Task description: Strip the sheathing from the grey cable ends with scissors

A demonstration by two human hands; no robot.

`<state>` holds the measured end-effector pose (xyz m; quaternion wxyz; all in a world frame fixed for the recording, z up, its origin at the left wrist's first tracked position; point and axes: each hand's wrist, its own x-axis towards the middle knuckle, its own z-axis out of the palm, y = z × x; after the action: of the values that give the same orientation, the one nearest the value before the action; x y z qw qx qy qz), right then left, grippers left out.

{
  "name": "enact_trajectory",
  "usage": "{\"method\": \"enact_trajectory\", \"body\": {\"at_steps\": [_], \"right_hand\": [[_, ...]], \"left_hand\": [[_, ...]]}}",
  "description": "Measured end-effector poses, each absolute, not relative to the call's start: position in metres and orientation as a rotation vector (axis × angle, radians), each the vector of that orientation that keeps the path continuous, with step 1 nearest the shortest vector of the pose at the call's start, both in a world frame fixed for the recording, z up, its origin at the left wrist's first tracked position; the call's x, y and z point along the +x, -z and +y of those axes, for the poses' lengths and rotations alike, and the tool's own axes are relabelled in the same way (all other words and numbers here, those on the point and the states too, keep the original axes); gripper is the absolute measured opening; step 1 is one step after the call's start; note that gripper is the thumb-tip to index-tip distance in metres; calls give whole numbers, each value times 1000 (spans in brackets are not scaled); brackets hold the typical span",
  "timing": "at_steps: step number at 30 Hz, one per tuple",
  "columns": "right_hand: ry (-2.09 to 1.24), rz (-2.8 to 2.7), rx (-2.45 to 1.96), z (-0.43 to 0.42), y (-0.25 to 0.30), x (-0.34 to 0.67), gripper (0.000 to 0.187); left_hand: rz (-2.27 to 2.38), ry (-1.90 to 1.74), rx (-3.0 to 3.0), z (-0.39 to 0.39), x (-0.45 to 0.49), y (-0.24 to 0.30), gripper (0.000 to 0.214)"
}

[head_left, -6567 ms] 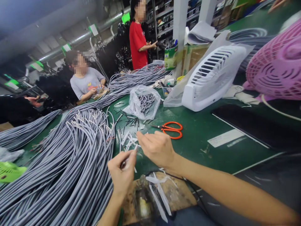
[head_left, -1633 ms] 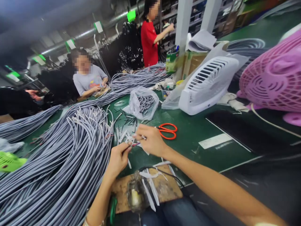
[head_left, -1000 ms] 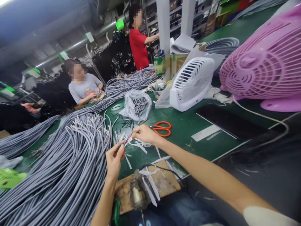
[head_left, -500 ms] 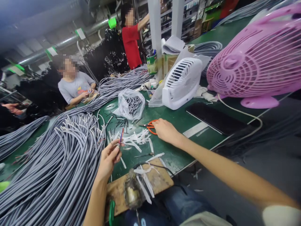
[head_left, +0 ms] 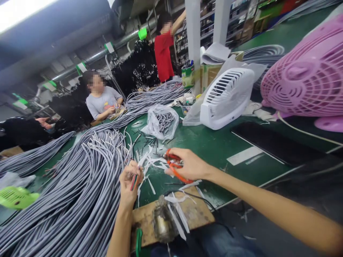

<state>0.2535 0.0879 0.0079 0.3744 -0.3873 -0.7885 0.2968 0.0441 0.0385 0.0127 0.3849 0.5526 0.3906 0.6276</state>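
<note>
My left hand is closed on a cable end, whose thin coloured wires poke out below the fingers. A white strip stands up from the same grip. Facing it, my right hand holds orange-handled scissors, their blades pointing left toward the left hand. Loose white strips lie on the green table between the hands. Left of my left hand spreads a large bundle of grey cables, the white-tipped ends heaped near the wrist.
A clear bag of short grey tubes sits beyond my hands. To the right stand a white fan, a pink fan and a dark flat device. A wooden board lies near my lap. Two co-workers are farther back.
My right hand has lifted the scissors off the table and brought them nearer my left hand. The left hand has turned, so the wires now point down and a white strip shows.
</note>
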Motion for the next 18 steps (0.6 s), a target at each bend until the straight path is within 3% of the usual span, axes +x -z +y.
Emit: {"method": "enact_trajectory", "body": {"at_steps": [12, 18], "right_hand": [[-933, -2105, -754, 82, -5, 225, 37], [-1007, -2029, -785, 82, -1, 220, 58]], "left_hand": [[1100, -1478, 1791, 36, 42, -15, 34], [1108, -1500, 1641, 36, 43, -10, 18]]}}
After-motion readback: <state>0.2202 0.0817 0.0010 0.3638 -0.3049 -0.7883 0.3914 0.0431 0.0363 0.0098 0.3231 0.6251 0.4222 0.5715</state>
